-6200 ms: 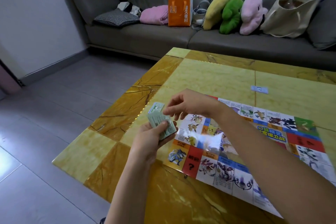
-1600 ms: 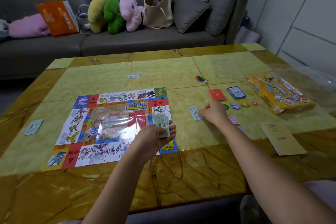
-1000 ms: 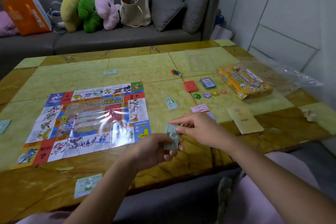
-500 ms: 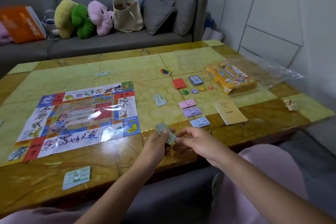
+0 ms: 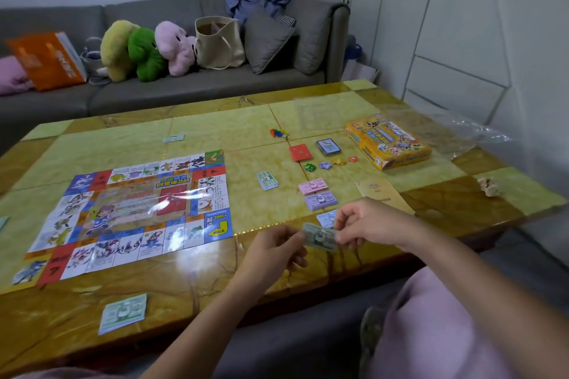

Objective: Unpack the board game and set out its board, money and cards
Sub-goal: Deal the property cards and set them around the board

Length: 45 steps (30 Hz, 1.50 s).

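The colourful game board lies flat on the left half of the yellow marble table. Both hands hold one small stack of green play money above the table's near edge: my left hand grips its left end, my right hand pinches its right end. Green, pink, purple and blue money piles lie right of the board. A red card deck and a dark card deck sit farther back beside the yellow game box.
Another green money pile lies near the front edge and a single note behind the board. Small coloured tokens, pawns and a die, a beige booklet, a crumpled scrap and a plastic wrapper are on the right. A grey sofa stands behind.
My hands dealt green notes around the table, then drew back to the near edge with the stack. My right hand now pinches the stack's right end, and the view has shifted slightly.
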Each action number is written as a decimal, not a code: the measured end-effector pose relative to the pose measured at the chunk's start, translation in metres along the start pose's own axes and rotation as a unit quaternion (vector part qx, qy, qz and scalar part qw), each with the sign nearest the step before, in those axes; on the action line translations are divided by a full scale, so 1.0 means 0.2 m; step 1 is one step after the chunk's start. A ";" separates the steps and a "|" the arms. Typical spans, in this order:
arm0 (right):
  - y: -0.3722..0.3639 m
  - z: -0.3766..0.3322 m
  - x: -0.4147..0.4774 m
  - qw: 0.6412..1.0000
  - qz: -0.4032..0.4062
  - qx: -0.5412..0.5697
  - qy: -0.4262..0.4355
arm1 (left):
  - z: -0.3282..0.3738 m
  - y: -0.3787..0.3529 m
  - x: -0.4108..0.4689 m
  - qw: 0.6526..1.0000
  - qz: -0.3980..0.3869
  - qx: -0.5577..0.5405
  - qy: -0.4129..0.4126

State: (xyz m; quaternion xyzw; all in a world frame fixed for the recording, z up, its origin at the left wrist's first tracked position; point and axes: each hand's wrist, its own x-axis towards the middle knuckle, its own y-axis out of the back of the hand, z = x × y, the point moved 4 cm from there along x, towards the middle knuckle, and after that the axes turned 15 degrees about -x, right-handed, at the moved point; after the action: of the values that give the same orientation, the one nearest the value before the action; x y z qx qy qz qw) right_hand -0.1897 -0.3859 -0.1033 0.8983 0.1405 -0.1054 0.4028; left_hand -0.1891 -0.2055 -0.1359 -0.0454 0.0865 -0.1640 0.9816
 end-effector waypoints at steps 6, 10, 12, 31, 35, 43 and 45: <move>0.10 0.12 0.05 0.996 -0.053 -0.070 -0.026 | 0.00 -0.10 0.09 0.974 -0.035 0.225 -0.012; 0.14 0.18 0.10 0.982 -0.100 -0.155 -0.052 | -0.01 -0.19 0.13 0.961 -0.059 0.269 -0.032; 0.16 0.21 0.13 0.981 -0.099 -0.157 -0.059 | -0.03 -0.22 0.15 0.961 -0.058 0.270 -0.027; 0.28 0.42 0.17 0.985 0.077 -0.128 -0.082 | -0.01 -0.28 0.33 0.885 -0.073 0.455 0.067; 0.29 0.41 0.16 0.986 0.090 -0.120 -0.080 | 0.01 -0.30 0.34 0.853 -0.096 0.510 0.062; 0.27 0.39 0.17 0.984 0.089 -0.138 -0.071 | 0.00 -0.31 0.31 0.798 -0.081 0.598 0.008; 0.26 0.40 0.17 0.983 0.086 -0.144 -0.072 | 0.00 -0.30 0.30 0.805 -0.072 0.588 0.004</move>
State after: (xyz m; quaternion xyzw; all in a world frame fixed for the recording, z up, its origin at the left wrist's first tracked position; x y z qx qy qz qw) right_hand -0.1456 -0.4734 -0.1291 0.8298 0.0467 -0.1132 0.5445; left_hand -0.1517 -0.2824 -0.1381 0.5354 -0.0266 -0.2542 0.8050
